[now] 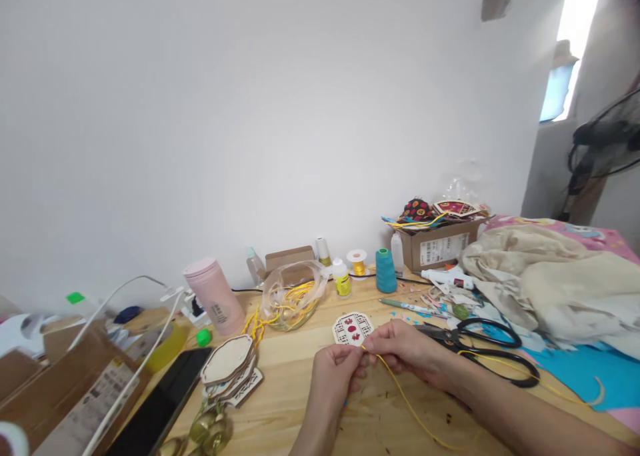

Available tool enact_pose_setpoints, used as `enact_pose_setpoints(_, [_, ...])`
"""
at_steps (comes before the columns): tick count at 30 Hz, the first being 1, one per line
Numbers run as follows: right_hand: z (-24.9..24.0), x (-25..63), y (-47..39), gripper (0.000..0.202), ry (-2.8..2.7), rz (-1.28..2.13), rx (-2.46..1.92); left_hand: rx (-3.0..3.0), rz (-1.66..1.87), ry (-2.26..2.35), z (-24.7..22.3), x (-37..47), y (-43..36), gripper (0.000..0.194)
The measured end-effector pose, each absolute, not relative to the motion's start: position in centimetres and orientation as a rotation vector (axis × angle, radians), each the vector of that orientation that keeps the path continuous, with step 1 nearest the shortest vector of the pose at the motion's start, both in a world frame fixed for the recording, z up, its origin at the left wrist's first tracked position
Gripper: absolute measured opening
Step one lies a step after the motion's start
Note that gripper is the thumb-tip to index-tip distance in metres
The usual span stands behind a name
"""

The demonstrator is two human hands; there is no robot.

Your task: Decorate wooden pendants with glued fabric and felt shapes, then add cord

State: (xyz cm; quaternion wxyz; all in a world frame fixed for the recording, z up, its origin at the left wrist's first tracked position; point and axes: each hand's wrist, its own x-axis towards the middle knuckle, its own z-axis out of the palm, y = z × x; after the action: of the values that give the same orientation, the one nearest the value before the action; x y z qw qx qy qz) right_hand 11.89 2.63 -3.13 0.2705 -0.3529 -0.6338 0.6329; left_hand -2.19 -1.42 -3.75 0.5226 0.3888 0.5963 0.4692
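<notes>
A cut-out wooden plaque (353, 328), pale with red figures and a dark lattice pattern, stands just beyond my fingertips. A yellow cord (400, 388) runs from its lower edge, down across the table to the right. My left hand (336, 371) pinches the cord close to the plaque's bottom, thumb against the fingers. My right hand (400, 347) is closed on the same cord, its fingertips almost touching the left ones. The exact spot where cord and plaque meet is hidden by my fingers. Black-handled scissors (453, 337) lie right of my right hand.
Stacked wooden plaques (227, 361), brass bells (211, 429) and a phone (160, 399) are at left, near a pink tumbler (215, 296). A bag of yellow cords (293, 303), a glue bottle (342, 280) and teal thread (385, 271) stand behind. Cloth (565, 276) is heaped at right.
</notes>
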Motion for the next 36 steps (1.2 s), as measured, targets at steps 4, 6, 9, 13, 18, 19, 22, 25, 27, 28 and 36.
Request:
enact_pose_setpoints(4, [-3.8,11.0,2.5,0.018,-1.657,1.634,-0.913,0.952,1.139,1.387,-3.8,-2.6,-1.6,0.032])
enact_pose_setpoints(6, [-4.0,10.6,2.5,0.016,-1.638,1.589,-0.910,0.959,1.143,1.357,-3.9,-3.0,-1.7,0.033])
enact_pose_setpoints(9, [-4.1,10.4,2.3,0.016,-1.644,1.531,-0.931,0.959,1.125,1.310,-3.9,-3.4,-1.7,0.035])
enact_pose_setpoints(13, [-4.2,10.4,2.4,0.013,-1.685,1.431,-0.973,0.926,1.074,1.252,-3.8,-3.9,-1.4,0.033])
enact_pose_setpoints(18, [-3.9,10.9,2.9,0.011,-1.736,1.328,-1.042,0.897,1.034,1.212,-3.6,-4.2,-0.5,0.033])
enact_pose_setpoints(19, [-3.8,11.0,3.1,0.011,-1.746,1.317,-1.060,0.902,1.032,1.215,-3.6,-4.3,-0.3,0.033])
enact_pose_setpoints(22, [-3.6,11.4,3.4,0.013,-1.775,1.297,-1.105,0.936,1.032,1.227,-3.9,-4.3,0.2,0.033])
enact_pose_setpoints(25, [-3.4,11.4,3.5,0.013,-1.806,1.284,-1.127,0.966,1.016,1.250,-4.3,-4.2,0.6,0.033])
enact_pose_setpoints(27, [-3.4,11.4,3.5,0.013,-1.834,1.271,-1.135,0.978,1.004,1.258,-4.5,-4.2,0.7,0.032])
enact_pose_setpoints(28, [-3.5,11.4,3.5,0.013,-1.851,1.260,-1.138,0.995,1.003,1.256,-4.5,-4.2,0.7,0.029])
enact_pose_setpoints(36, [-4.7,11.2,3.3,0.018,-1.968,1.106,-1.177,1.281,0.958,1.334,-4.1,-4.3,0.2,0.017])
